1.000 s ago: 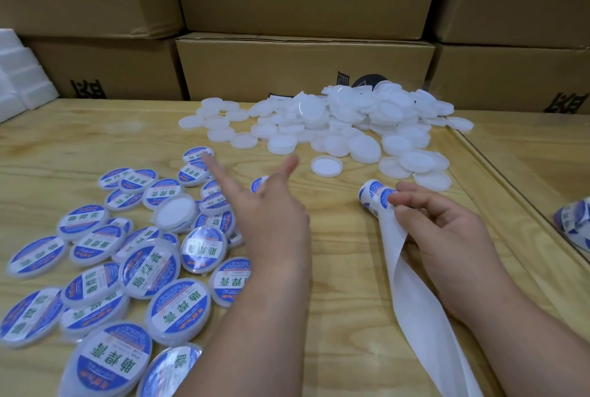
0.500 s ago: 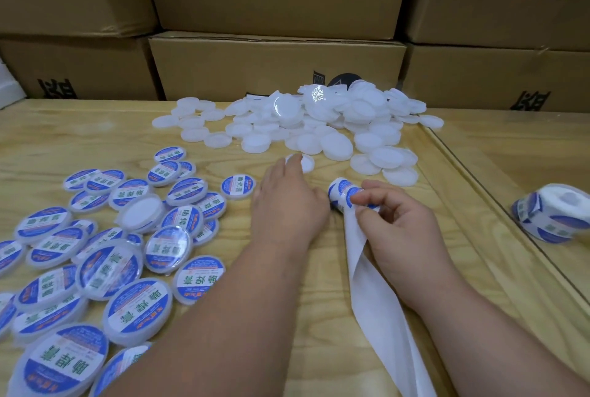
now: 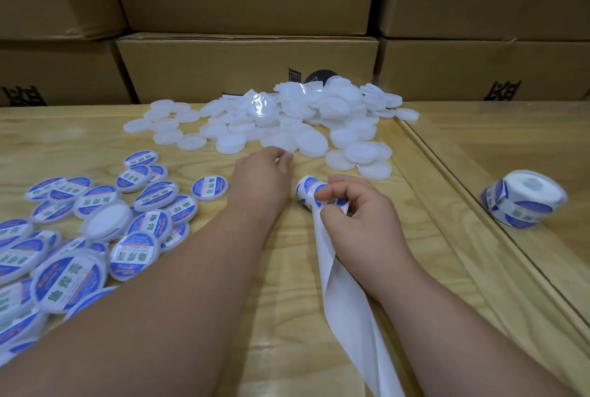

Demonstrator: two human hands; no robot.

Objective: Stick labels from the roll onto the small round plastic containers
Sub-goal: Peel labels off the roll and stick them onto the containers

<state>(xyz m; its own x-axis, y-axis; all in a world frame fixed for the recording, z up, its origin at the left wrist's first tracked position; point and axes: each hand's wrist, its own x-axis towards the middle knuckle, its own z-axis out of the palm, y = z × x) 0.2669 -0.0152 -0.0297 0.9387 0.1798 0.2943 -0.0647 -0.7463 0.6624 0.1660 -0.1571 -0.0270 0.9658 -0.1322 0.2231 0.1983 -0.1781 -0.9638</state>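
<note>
1. The tabletop (image 3: pixel 79 141) of pale wood carries everything; stacked cardboard boxes (image 3: pixel 249 67) stand behind it.
2. The heap of unlabelled containers (image 3: pixel 287 121), small round tubs of milky white plastic, lies at the far middle, its near edge just beyond the left hand (image 3: pixel 260 179). The step in hand looks like fetching the next blank one: best to take a loose tub from the near edge, flat side up, rather than dig into the pile and set it sliding.
3. The labelled containers (image 3: pixel 83 237) are spread at the left, each topped with a blue-and-white round label, overlapping here and there. A fresh tub should be worked on the bare wood between the hands, apart from these.
4. A spare label roll (image 3: pixel 523 201) sits well off to the right, past a raised strip.
5. The spent backing strip (image 3: pixel 348 300) trails white toward the viewer; it wants keeping clear of the working spot.
6. The label roll (image 3: pixel 311 190) is small, nearly used, printed blue. The right hand (image 3: pixel 360 224) has it in a pinching grip, fingers curled round it.
7. The left hand's fingertips are hidden behind its knuckles; whether its grip is closed on a tub, I cannot tell.
</note>
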